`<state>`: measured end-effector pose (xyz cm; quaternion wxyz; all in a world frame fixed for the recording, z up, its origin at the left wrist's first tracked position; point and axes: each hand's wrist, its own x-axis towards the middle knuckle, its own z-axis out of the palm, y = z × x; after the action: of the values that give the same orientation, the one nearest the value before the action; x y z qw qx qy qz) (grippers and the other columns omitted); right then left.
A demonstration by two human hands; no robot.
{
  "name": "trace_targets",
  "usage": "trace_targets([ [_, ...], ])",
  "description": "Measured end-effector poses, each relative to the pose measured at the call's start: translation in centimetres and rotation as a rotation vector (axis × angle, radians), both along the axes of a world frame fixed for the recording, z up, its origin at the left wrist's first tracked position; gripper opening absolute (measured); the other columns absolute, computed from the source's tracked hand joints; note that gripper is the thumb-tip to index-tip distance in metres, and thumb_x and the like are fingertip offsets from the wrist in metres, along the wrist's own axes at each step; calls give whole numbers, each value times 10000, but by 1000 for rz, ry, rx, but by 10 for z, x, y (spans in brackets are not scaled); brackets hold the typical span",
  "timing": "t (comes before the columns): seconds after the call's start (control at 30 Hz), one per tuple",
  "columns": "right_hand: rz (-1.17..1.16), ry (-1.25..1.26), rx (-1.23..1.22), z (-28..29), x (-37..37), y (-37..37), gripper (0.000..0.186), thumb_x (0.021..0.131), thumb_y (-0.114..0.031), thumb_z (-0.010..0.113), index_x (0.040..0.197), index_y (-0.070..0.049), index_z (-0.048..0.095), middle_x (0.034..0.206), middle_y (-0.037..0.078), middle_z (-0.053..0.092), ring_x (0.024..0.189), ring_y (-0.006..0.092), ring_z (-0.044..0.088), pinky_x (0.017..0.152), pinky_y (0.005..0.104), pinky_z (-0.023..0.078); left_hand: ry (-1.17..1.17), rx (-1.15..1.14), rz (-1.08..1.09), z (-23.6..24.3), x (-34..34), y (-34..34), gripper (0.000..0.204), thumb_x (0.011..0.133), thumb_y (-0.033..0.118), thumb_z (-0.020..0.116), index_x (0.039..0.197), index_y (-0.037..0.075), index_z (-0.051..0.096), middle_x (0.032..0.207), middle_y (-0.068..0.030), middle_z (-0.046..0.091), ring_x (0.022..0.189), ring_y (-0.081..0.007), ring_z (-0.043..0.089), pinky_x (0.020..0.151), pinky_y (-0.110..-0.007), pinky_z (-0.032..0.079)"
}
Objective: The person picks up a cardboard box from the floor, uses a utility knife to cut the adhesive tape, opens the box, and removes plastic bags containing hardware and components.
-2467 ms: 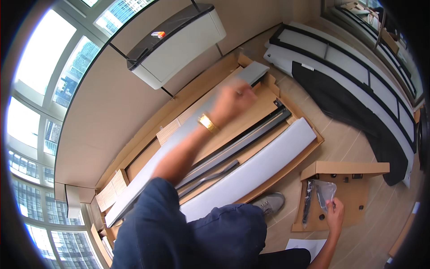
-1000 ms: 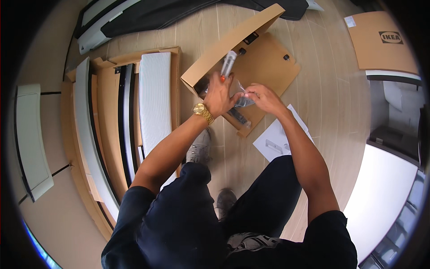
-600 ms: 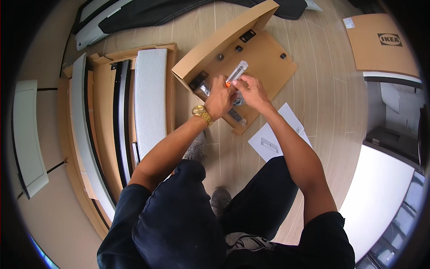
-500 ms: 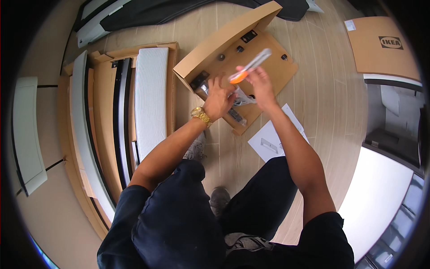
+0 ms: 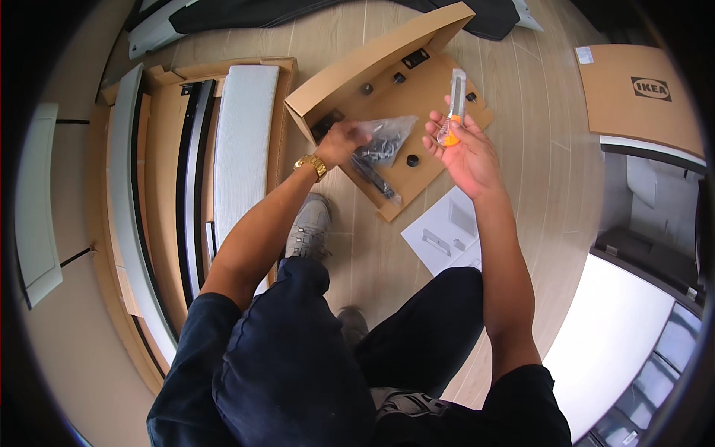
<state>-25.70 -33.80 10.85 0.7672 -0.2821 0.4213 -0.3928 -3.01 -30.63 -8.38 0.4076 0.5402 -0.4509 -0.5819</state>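
Observation:
My left hand [image 5: 342,141], with a gold watch at its wrist, is closed on the upper left part of a clear plastic bag [image 5: 395,138] of small dark hardware. The bag is above a shallow open cardboard box [image 5: 436,89] on the floor. My right hand [image 5: 475,158] is palm up over the box's right edge, its fingers curled round a utility knife [image 5: 452,119] with a clear and orange body. The knife points away from me; I cannot tell if its blade is out. A long clear packet of dark parts [image 5: 376,181] lies under the bag.
Black round pieces [image 5: 412,160] lie in the box. An instruction sheet [image 5: 439,235] is on the wood floor before my knee. At left, a long carton [image 5: 287,97] holds a pale panel [image 5: 248,134] and dark rails [image 5: 195,164]. Brown cardboard [image 5: 625,97] and a white surface [image 5: 611,320] are at right.
My left hand has shifted left, bringing the bag of hardware into fuller view. My right hand has moved right and turned palm up, with the knife now more upright in the picture.

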Motion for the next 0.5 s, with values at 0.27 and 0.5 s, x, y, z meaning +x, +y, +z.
trace_targets([
  [0.27,116,262,-116,-29,-24,-2,287,1069,-260,497,1272,-62,542,866,66,627,687,124,557,619,233,443,23,25,175,-11,-3,-9,269,968,266,675,1050,9,665,931,-4,705,861,-68,585,818,-247,464],
  [0.5,-47,262,-54,-46,-49,-9,289,1063,-281,513,1230,-46,527,887,89,617,693,124,569,589,240,439,-507,-130,314,-5,-20,-38,460,918,333,681,1250,31,579,1220,-211,625,1091,-374,608,937,-425,463],
])
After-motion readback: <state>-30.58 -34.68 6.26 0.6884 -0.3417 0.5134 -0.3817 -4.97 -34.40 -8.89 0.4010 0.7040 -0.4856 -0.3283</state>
